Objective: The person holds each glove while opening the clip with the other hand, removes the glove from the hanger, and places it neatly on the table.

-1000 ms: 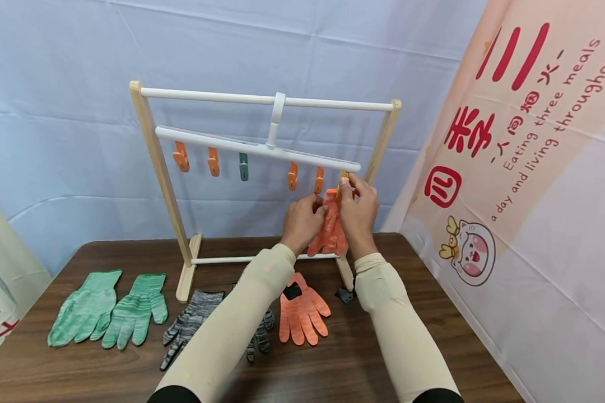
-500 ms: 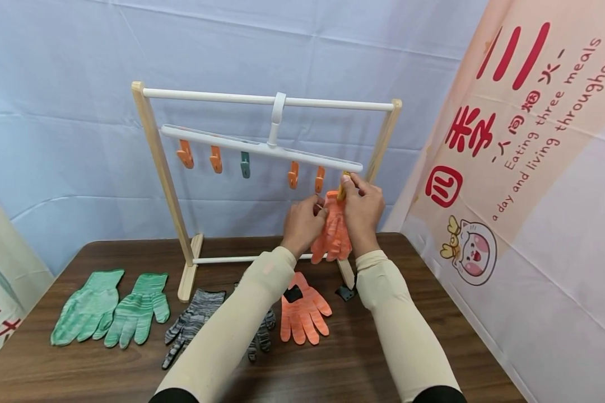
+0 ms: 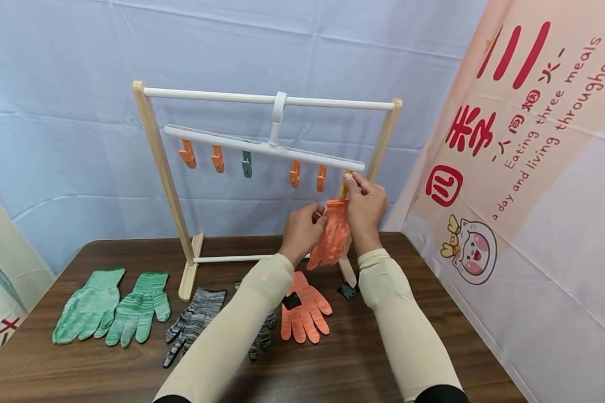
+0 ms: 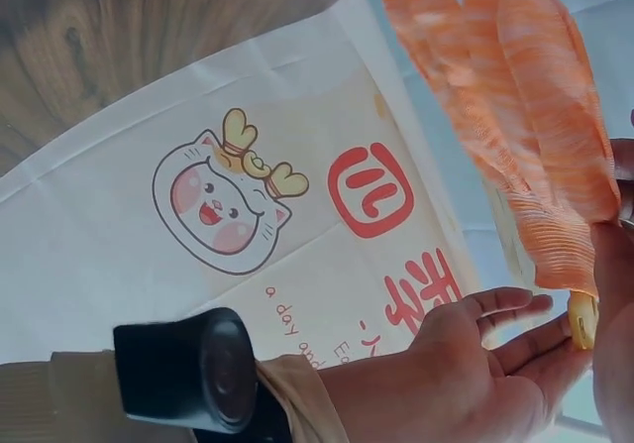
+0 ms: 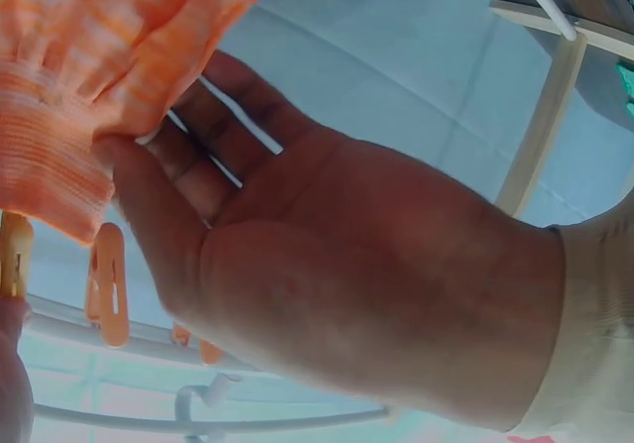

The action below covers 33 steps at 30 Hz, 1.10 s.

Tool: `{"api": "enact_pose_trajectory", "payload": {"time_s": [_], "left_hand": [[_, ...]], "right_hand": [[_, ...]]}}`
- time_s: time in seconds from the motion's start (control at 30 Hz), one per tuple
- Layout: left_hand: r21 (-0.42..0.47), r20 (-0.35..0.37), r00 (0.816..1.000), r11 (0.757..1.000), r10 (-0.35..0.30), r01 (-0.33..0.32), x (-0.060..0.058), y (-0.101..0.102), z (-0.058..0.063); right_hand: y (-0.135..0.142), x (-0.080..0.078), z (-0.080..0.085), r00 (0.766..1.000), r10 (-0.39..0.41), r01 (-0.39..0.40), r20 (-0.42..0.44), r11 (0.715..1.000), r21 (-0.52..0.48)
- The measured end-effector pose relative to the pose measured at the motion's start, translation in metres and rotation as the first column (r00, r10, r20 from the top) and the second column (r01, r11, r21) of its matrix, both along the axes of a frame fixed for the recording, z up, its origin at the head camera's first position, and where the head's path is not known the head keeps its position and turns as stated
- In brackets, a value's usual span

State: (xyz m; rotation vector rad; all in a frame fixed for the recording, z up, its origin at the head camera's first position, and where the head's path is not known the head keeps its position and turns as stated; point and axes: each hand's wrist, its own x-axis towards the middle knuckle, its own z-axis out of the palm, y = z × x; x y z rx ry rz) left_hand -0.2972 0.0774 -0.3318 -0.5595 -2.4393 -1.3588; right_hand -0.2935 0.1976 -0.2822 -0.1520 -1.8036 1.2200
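Observation:
An orange knit glove (image 3: 330, 235) hangs fingers down below the right end of a white clip hanger (image 3: 217, 140). My left hand (image 3: 301, 230) pinches the side of its cuff, as the right wrist view also shows with the left hand (image 5: 327, 235) large. At the hanger's end my right hand (image 3: 368, 211) pinches a yellow clip (image 3: 344, 187) between thumb and fingers. In the left wrist view the yellow clip (image 4: 582, 321) meets the cuff edge of the glove (image 4: 555, 195); how deeply it bites is unclear.
Several orange clips (image 3: 217, 159) and a green one (image 3: 247, 164) hang along the bar. A wooden stand (image 3: 163, 168) carries the hanger. On the table (image 3: 373, 358) lie green gloves (image 3: 88, 308), grey gloves (image 3: 196, 316) partly behind my left sleeve, and another orange glove (image 3: 305, 308).
The held glove has sunk slightly and turned, its cuff now lower against the yellow clip. My right hand has shifted a little right, and the hanger has moved slightly right with it.

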Motion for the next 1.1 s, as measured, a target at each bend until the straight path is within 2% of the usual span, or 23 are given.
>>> {"api": "enact_pose_trajectory", "payload": {"time_s": [0.23,0.4,0.53,0.77,0.87,1.03,1.1], "left_hand": [[0.029,0.013,0.999,0.999,-0.036,0.035,0.007,-0.004,-0.012],[0.071,0.061,0.996,0.996,-0.067,0.062,0.014,-0.002,-0.024],[0.132,0.129,0.985,0.987,-0.113,0.096,0.022,0.003,-0.034],[0.271,0.252,0.941,0.95,-0.225,0.155,0.034,0.019,-0.059],[0.325,0.32,0.912,0.934,-0.257,0.149,0.036,0.027,-0.071],[0.339,0.437,0.866,0.936,-0.244,0.093,0.037,0.036,-0.088],[0.333,0.466,0.854,0.94,-0.23,0.072,0.036,0.036,-0.093]], "right_hand": [[-0.001,0.001,-0.001,1.0,-0.007,0.007,0.004,1.0,0.015],[-0.001,0.003,0.0,1.0,0.002,-0.002,0.01,1.0,0.014],[-0.001,0.003,0.001,1.0,0.005,-0.005,0.028,1.0,0.003],[0.001,0.005,0.001,0.999,0.003,-0.003,0.035,1.0,0.005],[0.001,0.005,0.0,0.999,0.002,-0.002,0.04,1.0,0.003],[0.0,0.004,-0.001,0.999,0.004,-0.005,0.049,1.0,0.006],[0.0,0.003,-0.001,0.999,0.006,-0.006,0.049,1.0,0.01]]}}
